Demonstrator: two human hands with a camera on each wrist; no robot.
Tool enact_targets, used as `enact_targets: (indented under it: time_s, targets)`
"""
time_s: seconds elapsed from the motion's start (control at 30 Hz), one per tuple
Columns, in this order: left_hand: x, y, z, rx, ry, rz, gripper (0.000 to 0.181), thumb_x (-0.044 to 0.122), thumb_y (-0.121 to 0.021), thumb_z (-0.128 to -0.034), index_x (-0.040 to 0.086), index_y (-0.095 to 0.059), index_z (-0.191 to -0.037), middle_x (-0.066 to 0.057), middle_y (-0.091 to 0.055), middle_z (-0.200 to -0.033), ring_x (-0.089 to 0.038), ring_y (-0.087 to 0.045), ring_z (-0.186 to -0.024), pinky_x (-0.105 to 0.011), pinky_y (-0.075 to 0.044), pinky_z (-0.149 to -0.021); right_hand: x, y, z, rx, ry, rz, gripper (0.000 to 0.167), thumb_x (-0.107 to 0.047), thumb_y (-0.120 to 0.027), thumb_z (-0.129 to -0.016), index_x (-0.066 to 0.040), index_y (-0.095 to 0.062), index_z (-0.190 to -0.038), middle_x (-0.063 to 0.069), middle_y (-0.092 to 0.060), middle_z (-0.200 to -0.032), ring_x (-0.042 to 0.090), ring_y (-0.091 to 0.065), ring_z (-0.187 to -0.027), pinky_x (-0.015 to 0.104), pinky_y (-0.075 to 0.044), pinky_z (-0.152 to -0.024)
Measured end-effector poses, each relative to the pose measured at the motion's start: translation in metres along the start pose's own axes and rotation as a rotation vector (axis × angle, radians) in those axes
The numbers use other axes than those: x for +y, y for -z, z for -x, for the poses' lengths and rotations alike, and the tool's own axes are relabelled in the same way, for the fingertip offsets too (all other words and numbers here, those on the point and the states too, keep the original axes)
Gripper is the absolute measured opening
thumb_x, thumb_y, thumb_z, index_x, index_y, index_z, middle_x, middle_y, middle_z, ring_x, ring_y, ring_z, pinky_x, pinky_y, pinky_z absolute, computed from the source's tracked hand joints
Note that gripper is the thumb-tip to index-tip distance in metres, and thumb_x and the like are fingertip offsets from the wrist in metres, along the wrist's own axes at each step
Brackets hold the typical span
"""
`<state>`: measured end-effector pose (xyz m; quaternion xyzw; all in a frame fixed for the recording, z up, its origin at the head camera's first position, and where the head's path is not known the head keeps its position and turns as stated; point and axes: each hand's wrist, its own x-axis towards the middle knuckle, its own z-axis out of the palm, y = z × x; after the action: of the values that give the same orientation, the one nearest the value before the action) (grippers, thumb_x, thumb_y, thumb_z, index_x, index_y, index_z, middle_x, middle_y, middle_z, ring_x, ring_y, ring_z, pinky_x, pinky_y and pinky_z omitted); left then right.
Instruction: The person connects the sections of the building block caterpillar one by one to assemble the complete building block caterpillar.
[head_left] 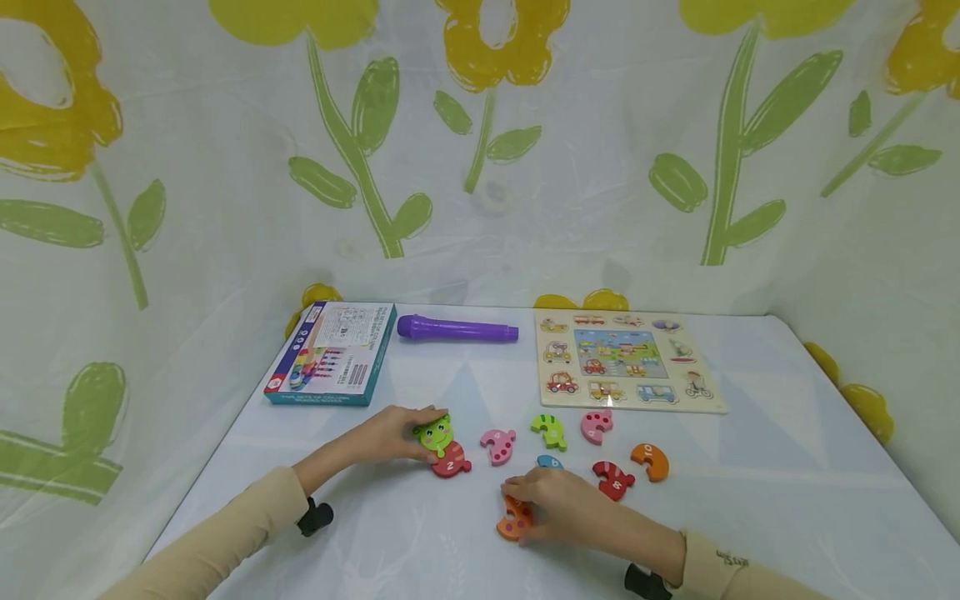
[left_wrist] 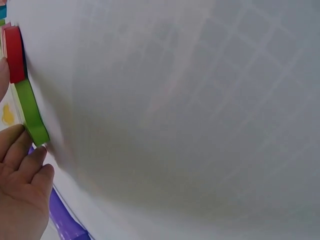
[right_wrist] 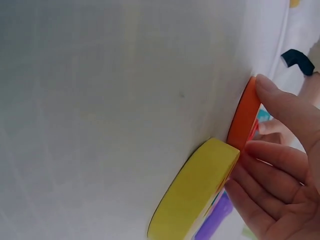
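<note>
My left hand point(head_left: 390, 433) grips a green caterpillar-head puzzle piece point(head_left: 435, 435) with a smiling face. A red piece numbered 2 point(head_left: 452, 461) sits against it, and in the left wrist view my thumb touches this red piece point(left_wrist: 15, 52). My right hand point(head_left: 562, 504) pinches an orange spotted puzzle piece point(head_left: 512, 527) on the table, thumb at one end and fingers at the other. Beside that piece, a thick yellow piece point(right_wrist: 195, 187) shows in the right wrist view; in the head view I cannot make it out. A blue piece point(head_left: 550, 461) is partly hidden behind my right hand.
Loose pieces lie around: pink point(head_left: 498, 447), green point(head_left: 551, 432), another pink point(head_left: 597, 426), red point(head_left: 613, 481) and orange point(head_left: 651, 462). Farther back are a boxed game point(head_left: 330, 350), a purple toy microphone point(head_left: 457, 329) and a wooden vehicle puzzle board point(head_left: 630, 400).
</note>
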<state>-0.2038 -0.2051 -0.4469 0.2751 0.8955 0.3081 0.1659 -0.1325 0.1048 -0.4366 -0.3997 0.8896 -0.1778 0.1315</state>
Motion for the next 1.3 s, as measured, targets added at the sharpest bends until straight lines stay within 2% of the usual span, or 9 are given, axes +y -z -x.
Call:
enact_targets:
  time_s: [0.27, 0.63, 1.3]
  targets:
    - [-0.002, 0.004, -0.004, -0.042, 0.029, -0.046, 0.076, 0.045, -0.077, -0.0772, 0.019, -0.049, -0.143, -0.014, -0.040, -0.148, -0.031, -0.038, -0.136, -0.048, -0.038, -0.107, -0.004, 0.002, -0.001, 0.014, 0.010, -0.007, 0.054, -0.035, -0.082, -0.076, -0.012, -0.068, -0.123, -0.004, -0.068, -0.117, 0.009, -0.063, -0.101, 0.019, -0.053, -0.083]
    - [-0.007, 0.004, -0.004, -0.079, 0.024, -0.029, 0.074, 0.046, -0.077, -0.0784, 0.024, -0.049, -0.143, -0.012, -0.040, -0.148, -0.031, -0.038, -0.136, -0.049, -0.038, -0.107, -0.009, 0.007, -0.012, 0.069, 0.032, 0.010, 0.052, -0.033, -0.080, -0.080, -0.010, -0.066, -0.125, -0.001, -0.067, -0.120, 0.014, -0.063, -0.106, 0.023, -0.053, -0.086]
    - [-0.005, 0.002, 0.002, -0.071, -0.006, -0.044, 0.072, 0.044, -0.076, -0.0798, 0.021, -0.049, -0.143, -0.014, -0.041, -0.147, -0.032, -0.039, -0.135, -0.050, -0.037, -0.107, -0.020, 0.005, -0.035, 0.111, 0.035, 0.019, 0.054, -0.035, -0.079, -0.080, -0.011, -0.065, -0.127, -0.001, -0.068, -0.116, 0.012, -0.063, -0.105, 0.021, -0.053, -0.086]
